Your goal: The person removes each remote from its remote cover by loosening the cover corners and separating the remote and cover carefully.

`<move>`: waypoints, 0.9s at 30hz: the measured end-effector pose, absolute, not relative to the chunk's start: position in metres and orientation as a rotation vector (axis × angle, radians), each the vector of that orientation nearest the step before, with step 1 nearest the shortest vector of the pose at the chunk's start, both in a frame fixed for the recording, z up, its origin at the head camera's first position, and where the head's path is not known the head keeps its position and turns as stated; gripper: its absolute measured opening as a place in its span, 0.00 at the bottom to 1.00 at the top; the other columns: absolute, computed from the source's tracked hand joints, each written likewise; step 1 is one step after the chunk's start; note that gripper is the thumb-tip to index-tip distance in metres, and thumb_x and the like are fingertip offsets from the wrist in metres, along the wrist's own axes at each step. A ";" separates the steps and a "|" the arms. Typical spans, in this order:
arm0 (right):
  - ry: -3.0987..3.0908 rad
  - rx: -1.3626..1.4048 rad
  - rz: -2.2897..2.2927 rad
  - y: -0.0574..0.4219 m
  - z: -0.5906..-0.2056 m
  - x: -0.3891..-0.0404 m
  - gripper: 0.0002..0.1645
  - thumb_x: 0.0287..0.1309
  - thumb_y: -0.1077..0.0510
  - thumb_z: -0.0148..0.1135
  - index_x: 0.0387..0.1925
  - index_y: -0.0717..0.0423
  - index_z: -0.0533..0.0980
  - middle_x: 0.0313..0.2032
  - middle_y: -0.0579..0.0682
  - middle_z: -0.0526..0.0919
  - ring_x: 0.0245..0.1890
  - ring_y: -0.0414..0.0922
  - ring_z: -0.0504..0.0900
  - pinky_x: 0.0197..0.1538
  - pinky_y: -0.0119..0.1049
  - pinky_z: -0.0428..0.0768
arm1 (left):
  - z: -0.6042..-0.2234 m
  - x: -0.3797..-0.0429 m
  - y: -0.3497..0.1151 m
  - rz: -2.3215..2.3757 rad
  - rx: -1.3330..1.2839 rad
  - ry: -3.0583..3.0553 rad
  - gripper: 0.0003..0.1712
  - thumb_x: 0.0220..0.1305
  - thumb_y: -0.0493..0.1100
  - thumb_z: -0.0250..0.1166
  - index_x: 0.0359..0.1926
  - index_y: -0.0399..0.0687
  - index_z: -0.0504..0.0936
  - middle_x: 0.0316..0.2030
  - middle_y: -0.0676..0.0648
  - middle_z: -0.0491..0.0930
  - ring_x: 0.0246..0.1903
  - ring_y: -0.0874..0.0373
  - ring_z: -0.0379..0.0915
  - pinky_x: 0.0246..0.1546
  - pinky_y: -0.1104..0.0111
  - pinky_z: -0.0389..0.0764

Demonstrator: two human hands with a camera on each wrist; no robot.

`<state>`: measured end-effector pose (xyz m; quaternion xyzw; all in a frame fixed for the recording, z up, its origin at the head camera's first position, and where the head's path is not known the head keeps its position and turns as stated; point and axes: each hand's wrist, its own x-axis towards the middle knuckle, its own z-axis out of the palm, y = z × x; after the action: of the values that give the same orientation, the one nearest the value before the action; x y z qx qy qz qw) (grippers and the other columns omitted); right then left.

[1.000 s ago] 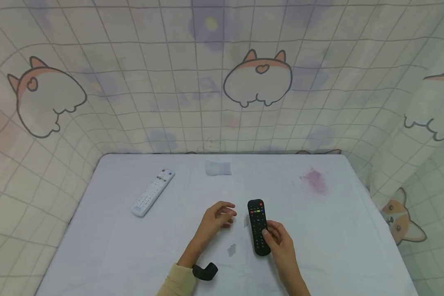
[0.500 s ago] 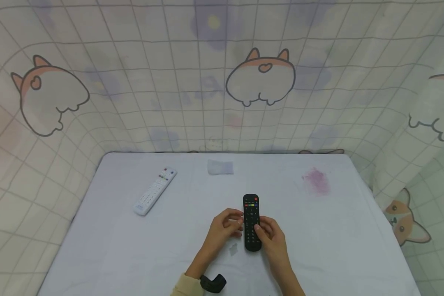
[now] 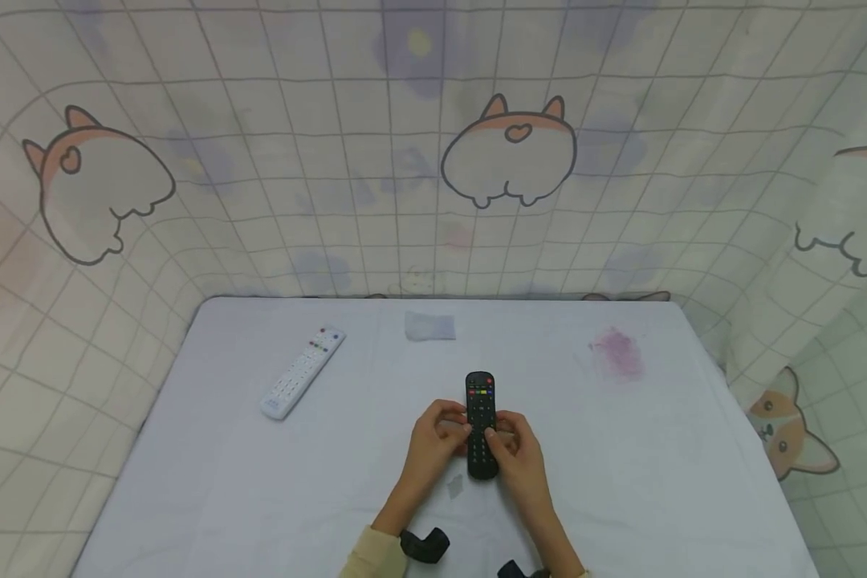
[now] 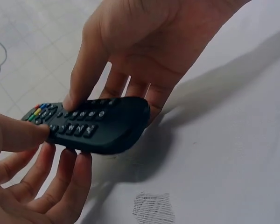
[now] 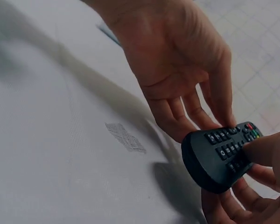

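Note:
Both hands hold a black remote control (image 3: 481, 401) between them, buttons facing up, over the middle of the table. My left hand (image 3: 429, 441) pinches its left edge, thumb on top and fingertips beneath, as the left wrist view shows. On the right edge, my right hand (image 3: 524, 466) grips it the same way, thumb on the keys (image 5: 224, 140). A shadow lies on the cloth below, and the remote is raised above it. Farther left, a white remote control (image 3: 303, 373) lies slanted on the table.
A white cloth covers the table (image 3: 209, 482). A pale patch (image 3: 429, 326) lies near the back edge, a pink stain (image 3: 619, 352) at the back right. Below the hands is a small grey patch (image 3: 455, 486). A patterned curtain (image 3: 332, 160) surrounds the table.
My right hand has brought the black remote leftward and slightly away from me. The left hand, formerly apart from it, has moved right and taken hold of its left edge.

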<state>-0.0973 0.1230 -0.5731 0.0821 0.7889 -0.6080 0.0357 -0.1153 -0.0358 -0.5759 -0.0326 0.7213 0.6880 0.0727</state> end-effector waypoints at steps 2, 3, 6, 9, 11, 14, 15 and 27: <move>2.513 0.246 -1.781 0.121 -0.573 -0.100 0.22 0.72 0.56 0.65 0.63 0.56 0.74 0.52 0.60 0.85 0.43 0.44 0.85 0.43 0.28 0.81 | -0.576 -0.118 -0.035 2.057 -0.111 2.210 0.17 0.67 0.36 0.69 0.55 0.39 0.80 0.46 0.37 0.84 0.33 0.58 0.84 0.32 0.67 0.88; 2.553 0.242 -1.738 0.120 -0.573 -0.102 0.21 0.72 0.57 0.65 0.62 0.56 0.75 0.50 0.59 0.85 0.43 0.45 0.86 0.42 0.28 0.81 | -0.577 -0.119 -0.034 2.049 -0.118 2.235 0.16 0.67 0.36 0.69 0.54 0.39 0.80 0.45 0.38 0.85 0.33 0.58 0.85 0.31 0.68 0.87; 2.638 0.234 -1.646 0.118 -0.571 -0.106 0.20 0.71 0.58 0.65 0.61 0.56 0.76 0.47 0.58 0.86 0.41 0.44 0.86 0.39 0.29 0.81 | -0.578 -0.123 -0.032 2.036 -0.151 2.291 0.15 0.66 0.35 0.69 0.53 0.39 0.81 0.44 0.38 0.85 0.31 0.59 0.85 0.30 0.69 0.87; 2.703 0.218 -1.583 0.116 -0.569 -0.112 0.18 0.70 0.58 0.66 0.58 0.57 0.78 0.43 0.56 0.87 0.38 0.44 0.86 0.37 0.30 0.80 | -0.577 -0.126 -0.029 1.995 -0.205 2.349 0.14 0.66 0.34 0.68 0.52 0.39 0.82 0.43 0.39 0.86 0.30 0.61 0.85 0.29 0.70 0.86; 2.743 0.206 -1.549 0.115 -0.568 -0.116 0.17 0.69 0.59 0.66 0.56 0.59 0.79 0.41 0.56 0.87 0.36 0.43 0.85 0.36 0.31 0.79 | -0.575 -0.128 -0.028 1.968 -0.237 2.391 0.14 0.65 0.34 0.69 0.52 0.39 0.83 0.42 0.40 0.86 0.29 0.62 0.85 0.28 0.72 0.86; 2.778 0.211 -1.494 0.113 -0.568 -0.122 0.16 0.67 0.59 0.67 0.54 0.60 0.80 0.39 0.56 0.87 0.34 0.42 0.84 0.35 0.32 0.77 | -0.574 -0.132 -0.025 1.907 -0.284 2.474 0.13 0.64 0.34 0.69 0.50 0.40 0.84 0.40 0.42 0.87 0.29 0.61 0.85 0.26 0.73 0.83; 2.790 0.215 -1.475 0.113 -0.568 -0.124 0.16 0.67 0.60 0.68 0.53 0.61 0.80 0.38 0.56 0.87 0.34 0.42 0.83 0.35 0.32 0.77 | -0.574 -0.133 -0.024 1.883 -0.297 2.505 0.13 0.64 0.34 0.70 0.49 0.41 0.85 0.39 0.43 0.87 0.29 0.61 0.85 0.26 0.73 0.83; 2.858 0.242 -1.298 0.107 -0.567 -0.137 0.18 0.65 0.59 0.70 0.51 0.66 0.82 0.36 0.57 0.86 0.31 0.43 0.81 0.31 0.33 0.74 | -0.577 -0.140 -0.018 1.681 -0.338 2.757 0.10 0.62 0.34 0.72 0.45 0.43 0.88 0.36 0.47 0.89 0.28 0.62 0.83 0.27 0.72 0.79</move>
<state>-0.1365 0.1070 -0.5673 0.0768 0.9078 -0.4122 -0.0032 -0.1404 -0.0178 -0.5767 -0.1039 0.8480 0.5171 -0.0524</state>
